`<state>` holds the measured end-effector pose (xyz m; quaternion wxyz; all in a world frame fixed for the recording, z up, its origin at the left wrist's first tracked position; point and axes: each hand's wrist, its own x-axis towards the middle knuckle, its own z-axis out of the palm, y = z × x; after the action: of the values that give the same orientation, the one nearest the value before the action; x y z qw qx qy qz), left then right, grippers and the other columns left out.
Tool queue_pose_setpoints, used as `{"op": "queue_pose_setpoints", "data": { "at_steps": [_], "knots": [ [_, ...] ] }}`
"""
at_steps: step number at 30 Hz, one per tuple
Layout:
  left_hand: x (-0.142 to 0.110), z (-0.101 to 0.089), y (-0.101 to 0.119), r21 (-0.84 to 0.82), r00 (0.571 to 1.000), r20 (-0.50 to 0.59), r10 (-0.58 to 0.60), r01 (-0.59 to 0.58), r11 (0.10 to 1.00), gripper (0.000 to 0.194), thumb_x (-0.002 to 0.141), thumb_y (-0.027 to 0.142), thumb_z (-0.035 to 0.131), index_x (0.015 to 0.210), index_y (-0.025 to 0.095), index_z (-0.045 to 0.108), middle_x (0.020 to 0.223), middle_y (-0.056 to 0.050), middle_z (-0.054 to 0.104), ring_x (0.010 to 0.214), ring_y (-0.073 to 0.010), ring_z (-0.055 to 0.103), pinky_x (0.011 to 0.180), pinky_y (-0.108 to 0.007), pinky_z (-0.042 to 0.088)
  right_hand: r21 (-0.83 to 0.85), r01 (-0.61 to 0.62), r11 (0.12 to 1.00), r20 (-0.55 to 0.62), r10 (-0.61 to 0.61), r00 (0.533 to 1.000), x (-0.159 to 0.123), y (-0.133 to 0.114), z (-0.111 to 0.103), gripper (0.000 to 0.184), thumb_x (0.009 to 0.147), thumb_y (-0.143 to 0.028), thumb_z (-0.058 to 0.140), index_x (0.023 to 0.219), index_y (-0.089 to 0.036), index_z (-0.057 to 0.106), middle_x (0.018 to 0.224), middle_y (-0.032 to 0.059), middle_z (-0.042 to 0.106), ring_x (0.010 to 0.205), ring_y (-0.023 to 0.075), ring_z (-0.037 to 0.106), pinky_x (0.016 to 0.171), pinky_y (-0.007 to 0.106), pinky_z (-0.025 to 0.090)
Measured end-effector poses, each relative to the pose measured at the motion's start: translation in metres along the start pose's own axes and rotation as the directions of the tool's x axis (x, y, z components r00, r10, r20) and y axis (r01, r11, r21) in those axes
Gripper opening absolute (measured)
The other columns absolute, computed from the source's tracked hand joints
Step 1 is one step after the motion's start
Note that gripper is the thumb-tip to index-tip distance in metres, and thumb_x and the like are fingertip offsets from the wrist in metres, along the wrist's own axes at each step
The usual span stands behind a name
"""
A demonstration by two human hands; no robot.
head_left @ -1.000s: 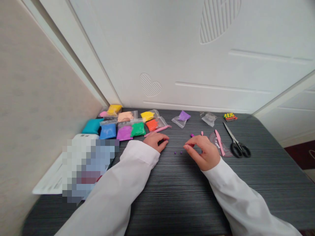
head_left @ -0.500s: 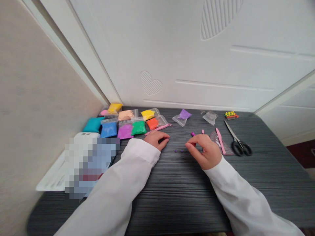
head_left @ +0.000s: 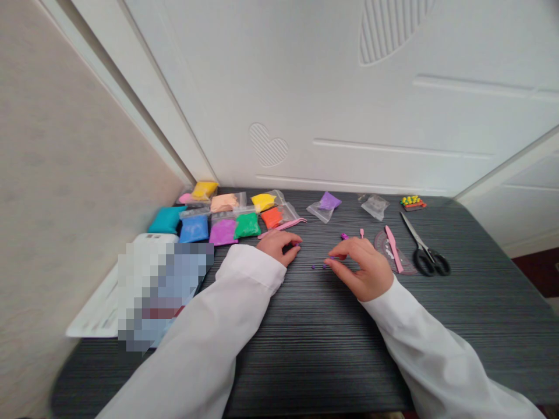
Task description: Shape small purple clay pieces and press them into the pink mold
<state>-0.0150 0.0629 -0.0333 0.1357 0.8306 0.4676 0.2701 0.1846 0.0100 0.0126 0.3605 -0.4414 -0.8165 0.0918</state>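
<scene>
My left hand (head_left: 279, 247) rests on the dark table with its fingers curled, a bit of purple clay (head_left: 296, 244) showing between thumb and forefinger. To the right, my right hand (head_left: 361, 269) is held low over the table, thumb and forefinger nearly together around a small purple piece at their tips. A tiny purple clay ball (head_left: 313, 267) lies between the two hands, and another sits right by my right fingertips. Behind the right hand, partly hidden, are a purple lump (head_left: 345, 236) and a thin pink tool (head_left: 361, 233).
Bags of coloured clay (head_left: 247, 225) line the back left, by pink tweezers (head_left: 283, 227). A purple clay bag (head_left: 329, 201) and a clear bag (head_left: 374, 206) lie behind. Rightward are a pink knife (head_left: 393, 249), black-handled scissors (head_left: 430, 262) and a small colourful model (head_left: 413, 202).
My right hand's fingertips have shifted slightly left and down, closer to the small purple balls, and purple now shows between them. My left hand has barely moved.
</scene>
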Motion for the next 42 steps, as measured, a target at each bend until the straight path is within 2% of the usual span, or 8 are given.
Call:
{"op": "queue_pose_setpoints", "data": {
  "at_steps": [5,10,14,20,26,31,36,42],
  "knots": [
    [0.001,0.0,0.001,-0.011,1.0,0.018,0.006,-0.006,1.0,0.013,0.07,0.026,0.054,0.075,0.017,0.062,0.068,-0.001,0.064,0.068,-0.0127,0.056,0.065,-0.025,0.043,-0.084,0.043,0.996,0.109,-0.034,0.993,-0.007,-0.002,0.01,0.013,0.077,-0.031,0.051,0.08,-0.02,0.057,0.077,0.0017,0.059,0.074,0.0127,0.051,0.072,0.03,0.034],
    [0.001,0.002,0.002,-0.047,1.0,0.005,-0.02,0.02,0.999,0.014,0.07,0.031,0.055,0.072,0.018,0.062,0.067,0.0,0.064,0.067,-0.0123,0.054,0.064,-0.024,0.042,-0.246,0.21,0.946,0.334,-0.121,0.935,-0.015,-0.01,0.03,0.019,0.08,-0.036,0.044,0.082,-0.024,0.059,0.072,0.0014,0.057,0.073,0.0146,0.046,0.075,0.036,0.025],
    [0.0,0.003,0.001,-0.077,0.999,-0.019,-0.051,0.05,0.996,0.014,0.069,0.031,0.056,0.071,0.019,0.062,0.066,0.001,0.063,0.065,-0.012,0.054,0.063,-0.024,0.041,-0.279,0.23,0.932,0.389,-0.109,0.915,-0.016,-0.015,0.037,0.02,0.081,-0.035,0.041,0.085,-0.024,0.059,0.072,0.0015,0.056,0.073,0.0153,0.044,0.073,0.037,0.024],
    [0.0,0.001,0.001,-0.079,1.0,-0.028,-0.012,0.01,0.997,0.012,0.07,0.028,0.055,0.073,0.018,0.061,0.065,0.001,0.062,0.067,-0.012,0.055,0.065,-0.024,0.042,-0.247,0.18,0.952,0.388,-0.073,0.919,-0.017,-0.013,0.032,0.024,0.079,-0.04,0.044,0.092,-0.025,0.057,0.078,0.0012,0.058,0.074,0.016,0.045,0.072,0.037,0.024],
    [0.0,0.002,0.0,-0.072,1.0,-0.015,0.016,-0.017,0.997,0.01,0.07,0.023,0.054,0.075,0.018,0.061,0.073,-0.002,0.065,0.074,-0.0143,0.057,0.072,-0.028,0.043,-0.268,0.042,0.962,0.296,0.041,0.954,-0.012,0.003,0.018,0.025,0.079,-0.038,0.045,0.096,-0.024,0.058,0.084,0.0018,0.059,0.076,0.0157,0.046,0.072,0.036,0.024],
    [0.0,0.004,-0.003,-0.045,1.0,0.0,0.021,-0.021,0.999,0.011,0.071,0.023,0.052,0.076,0.019,0.061,0.074,-0.002,0.065,0.073,-0.0145,0.057,0.073,-0.029,0.043,-0.292,0.057,0.955,0.278,0.027,0.96,-0.01,0.009,0.023,0.025,0.078,-0.034,0.047,0.099,-0.026,0.057,0.089,0.0032,0.058,0.08,0.0168,0.045,0.073,0.036,0.024],
    [0.0,0.002,-0.001,-0.033,1.0,0.005,0.017,-0.017,0.999,0.011,0.07,0.023,0.053,0.076,0.018,0.061,0.072,-0.002,0.065,0.073,-0.0147,0.057,0.071,-0.029,0.043,-0.258,0.081,0.963,0.266,-0.01,0.964,-0.009,0.006,0.032,0.017,0.079,-0.029,0.048,0.09,-0.028,0.06,0.088,0.0013,0.058,0.079,0.0153,0.044,0.073,0.035,0.023],
    [-0.001,0.003,-0.003,-0.036,1.0,-0.008,0.021,-0.021,0.999,0.011,0.07,0.024,0.053,0.075,0.019,0.062,0.07,-0.002,0.065,0.072,-0.0149,0.057,0.07,-0.029,0.044,-0.193,0.013,0.981,0.201,0.026,0.979,-0.011,0.0,0.027,0.012,0.076,-0.033,0.052,0.078,-0.022,0.058,0.081,0.0002,0.06,0.076,0.0139,0.047,0.074,0.033,0.025]
  ]
}}
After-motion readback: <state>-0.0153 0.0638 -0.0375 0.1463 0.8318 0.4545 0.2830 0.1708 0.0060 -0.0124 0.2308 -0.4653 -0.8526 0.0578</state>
